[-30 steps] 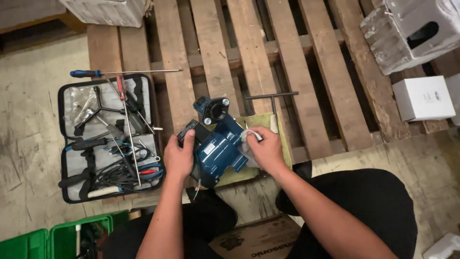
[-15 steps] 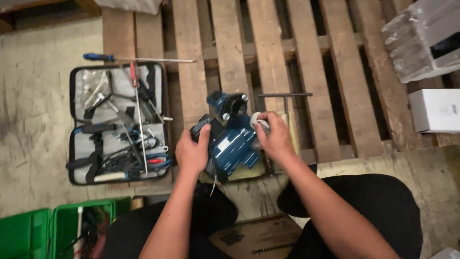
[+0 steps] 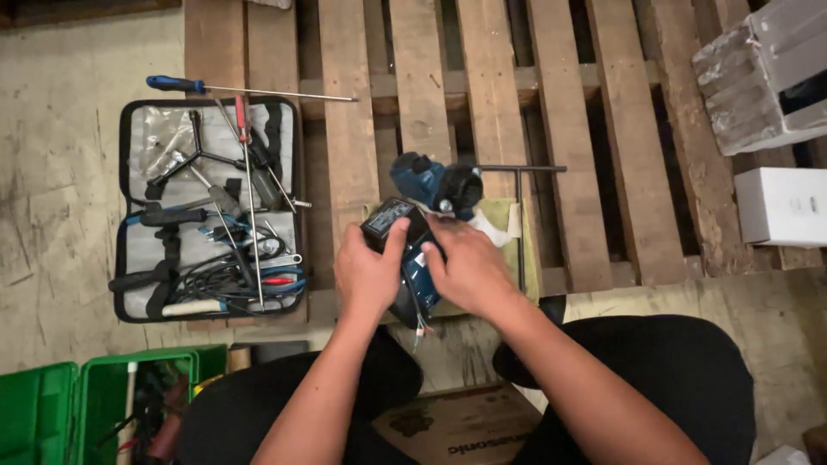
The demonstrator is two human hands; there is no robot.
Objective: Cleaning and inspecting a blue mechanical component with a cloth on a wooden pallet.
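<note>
A dark blue power tool point(image 3: 428, 188) with a black round head lies on a yellow-green cloth point(image 3: 502, 226) on a wooden pallet point(image 3: 568, 129). My left hand point(image 3: 369, 274) grips its near left side, thumb on a black block point(image 3: 393, 222) at the tool's rear. My right hand point(image 3: 465, 265) lies over the tool's body from the right, fingers closed on it. Thin coloured wires point(image 3: 419, 323) hang from the tool's near end. A black T-handle wrench point(image 3: 519, 200) lies just beyond the cloth.
An open tool case point(image 3: 207, 207) with several hand tools sits left on the pallet; a long blue-handled screwdriver point(image 3: 241, 88) lies above it. Green crates point(image 3: 95, 405) stand at the lower left. A white box point(image 3: 780, 207) and a wrapped block point(image 3: 758, 73) sit right. Cardboard point(image 3: 448, 426) lies between my knees.
The tool has been turned under my hands; my right hand slid from its right end onto the body, and my left thumb now presses the black block. The view shifted slightly.
</note>
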